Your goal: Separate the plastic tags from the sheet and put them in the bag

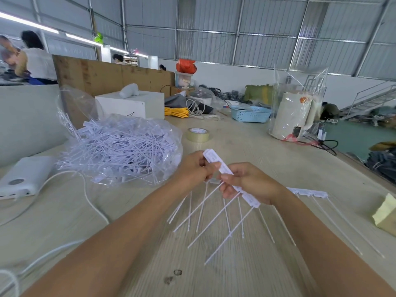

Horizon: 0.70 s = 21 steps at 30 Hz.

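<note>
Left hand: fingers curled tight around the upper end of the sheet of plastic tags, thumb side toward the strip, knuckles facing the camera. Right hand: fingers bent and pinching the same strip lower down, fingertips on its near face, thumb hidden behind. Both hands hold it raised above the table.

The sheet runs as a white band slanting from above the left fingers down past the right palm. Its thin tails fan out below both sets of fingers, pointing down toward the camera; whether their tips touch the table cannot be told.

Just right of the right wrist, a second tag sheet lies flat on the table, tails trailing toward the near edge.

Left of the left fingers and a little beyond them, the clear bag sits on the table, mouth open upward, heaped with loose separated tags.

Beyond the fingers, a roll of tape. Far left of the left forearm, a white power bank with a cable looping across the table. At the far right edge, a yellowish block.
</note>
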Each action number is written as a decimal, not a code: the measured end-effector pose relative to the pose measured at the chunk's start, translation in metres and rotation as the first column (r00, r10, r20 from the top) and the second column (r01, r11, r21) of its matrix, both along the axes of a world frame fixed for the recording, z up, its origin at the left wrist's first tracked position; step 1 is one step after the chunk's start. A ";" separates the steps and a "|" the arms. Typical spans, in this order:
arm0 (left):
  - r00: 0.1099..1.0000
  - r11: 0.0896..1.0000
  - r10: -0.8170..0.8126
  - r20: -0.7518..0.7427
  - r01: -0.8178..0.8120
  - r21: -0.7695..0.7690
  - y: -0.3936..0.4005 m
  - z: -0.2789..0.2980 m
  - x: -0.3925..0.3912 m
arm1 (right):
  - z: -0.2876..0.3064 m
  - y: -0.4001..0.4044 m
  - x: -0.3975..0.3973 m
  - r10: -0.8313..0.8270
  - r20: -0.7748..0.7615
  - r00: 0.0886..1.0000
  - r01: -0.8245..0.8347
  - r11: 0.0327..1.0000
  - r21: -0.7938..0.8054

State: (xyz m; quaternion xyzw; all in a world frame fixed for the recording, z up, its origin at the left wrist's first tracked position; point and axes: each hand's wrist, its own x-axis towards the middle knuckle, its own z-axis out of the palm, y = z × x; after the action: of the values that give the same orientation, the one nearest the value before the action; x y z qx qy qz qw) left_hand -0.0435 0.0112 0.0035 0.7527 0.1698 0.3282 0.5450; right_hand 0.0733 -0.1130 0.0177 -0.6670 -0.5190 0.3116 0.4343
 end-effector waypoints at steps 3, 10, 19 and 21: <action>0.999 1.000 -0.023 -0.034 0.024 0.011 -0.004 -0.001 0.000 | 0.002 0.000 -0.004 0.003 0.078 0.997 -0.003 1.000 0.006; 0.999 0.999 0.029 0.020 -0.028 -0.032 -0.005 0.003 -0.001 | 0.000 0.006 -0.008 0.021 0.027 0.999 -0.021 1.000 0.018; 0.999 0.999 -0.037 0.020 0.037 -0.017 -0.003 0.000 -0.003 | 0.000 0.005 -0.007 0.016 0.091 0.996 -0.022 0.997 0.067; 0.999 0.999 -0.039 0.015 0.039 -0.014 -0.003 0.000 -0.002 | -0.001 0.006 -0.006 0.016 0.082 0.996 -0.023 0.996 0.088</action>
State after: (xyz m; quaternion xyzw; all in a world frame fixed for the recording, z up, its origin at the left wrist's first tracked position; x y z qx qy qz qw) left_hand -0.0456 0.0077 0.0038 0.7495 0.1533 0.3219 0.5578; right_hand 0.0668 -0.1072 0.0171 -0.6540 -0.5562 0.2650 0.4390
